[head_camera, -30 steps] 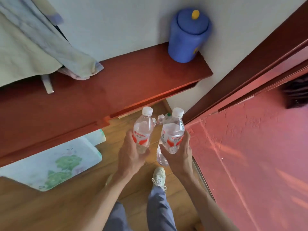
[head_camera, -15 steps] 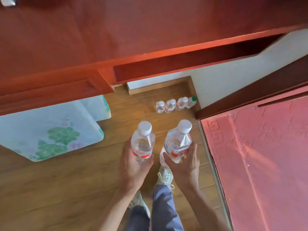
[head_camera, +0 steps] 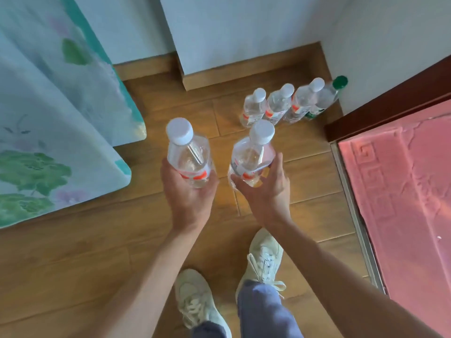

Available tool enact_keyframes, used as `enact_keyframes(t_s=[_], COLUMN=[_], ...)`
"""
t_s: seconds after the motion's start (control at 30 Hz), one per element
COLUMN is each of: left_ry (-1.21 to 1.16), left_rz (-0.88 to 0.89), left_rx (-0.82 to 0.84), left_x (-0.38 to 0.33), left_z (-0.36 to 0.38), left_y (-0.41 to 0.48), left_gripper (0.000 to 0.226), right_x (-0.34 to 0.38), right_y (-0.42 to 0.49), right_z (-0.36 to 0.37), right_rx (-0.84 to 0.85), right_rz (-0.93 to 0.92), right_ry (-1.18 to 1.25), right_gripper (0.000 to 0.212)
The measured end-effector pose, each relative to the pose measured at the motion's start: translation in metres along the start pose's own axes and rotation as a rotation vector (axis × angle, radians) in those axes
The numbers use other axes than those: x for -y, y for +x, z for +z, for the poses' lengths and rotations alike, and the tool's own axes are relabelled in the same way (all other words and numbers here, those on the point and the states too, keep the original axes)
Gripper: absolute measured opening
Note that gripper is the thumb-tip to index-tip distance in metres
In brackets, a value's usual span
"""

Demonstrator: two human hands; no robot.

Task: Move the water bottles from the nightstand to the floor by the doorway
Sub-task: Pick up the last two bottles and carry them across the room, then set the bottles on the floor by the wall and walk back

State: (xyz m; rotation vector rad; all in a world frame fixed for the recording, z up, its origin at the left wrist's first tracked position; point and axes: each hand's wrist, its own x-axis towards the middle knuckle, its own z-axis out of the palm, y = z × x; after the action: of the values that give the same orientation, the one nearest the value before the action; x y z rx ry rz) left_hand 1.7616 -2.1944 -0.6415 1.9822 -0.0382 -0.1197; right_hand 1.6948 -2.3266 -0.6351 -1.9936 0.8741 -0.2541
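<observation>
Two clear water bottles with white caps and red-and-white labels are held upright above the wooden floor [head_camera: 73,264], one in each hand. The left-hand bottle [head_camera: 189,158] sits in the left hand [head_camera: 189,193], whose fingers wrap around its lower body from beneath. The right-hand bottle [head_camera: 252,158] is gripped the same way by the right hand [head_camera: 266,191], thumb up along its right side. The two bottles are close together but not touching, both tilted slightly away from the person.

Just beyond them, a row of bottles [head_camera: 275,106] stands on the floor: three with white caps and red labels, packed shoulder to shoulder. At the right end, nearest the wall corner, is a green-capped bottle [head_camera: 327,96] with a green label. The row runs at a slant toward the dark red door frame [head_camera: 390,108], ending just beside it.

To the right of the frame, past a metal threshold strip [head_camera: 353,215], lies a pink patterned mat [head_camera: 402,203]. Behind the row a wooden skirting board [head_camera: 244,69] runs along the pale wall [head_camera: 244,25].

On the left, a bed cover [head_camera: 48,130] printed with green leaves and faint flowers hangs down to the floor. Below the hands are the person's pale sneakers [head_camera: 264,257], the right one ahead of the left, and blue trouser legs [head_camera: 266,311].
</observation>
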Motion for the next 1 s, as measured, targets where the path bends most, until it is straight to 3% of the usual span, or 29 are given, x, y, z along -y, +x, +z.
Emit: enact_keyframes(t_s=[0.17, 0.37, 0.77, 1.0], left_ry=[-0.010, -0.041, 0.115, 0.071], left_rz=[0.044, 0.097, 0.081, 0.051], left_rx=[-0.006, -0.059, -0.260, -0.265], left_x=[0.064, 0.113, 0.165, 0.179], left_z=[0.047, 0.094, 0.134, 0.150], left_y=[0.043, 0.094, 0.162, 0.170], left_gripper=[0.074, 0.070, 0.068, 0.070], right_x=[-0.040, -0.075, -0.108, -0.112], right_y=[0.052, 0.111, 0.166, 0.168], right_z=[0.048, 0.103, 0.165, 0.180], right_rx=[-0.017, -0.053, -0.209, -0.285], right_rz=[-0.113, -0.205, -0.102, -0.069], right_ry=[0.012, 0.030, -0.001, 0.021], right_gripper=[0.066, 0.085, 0.065, 0.061])
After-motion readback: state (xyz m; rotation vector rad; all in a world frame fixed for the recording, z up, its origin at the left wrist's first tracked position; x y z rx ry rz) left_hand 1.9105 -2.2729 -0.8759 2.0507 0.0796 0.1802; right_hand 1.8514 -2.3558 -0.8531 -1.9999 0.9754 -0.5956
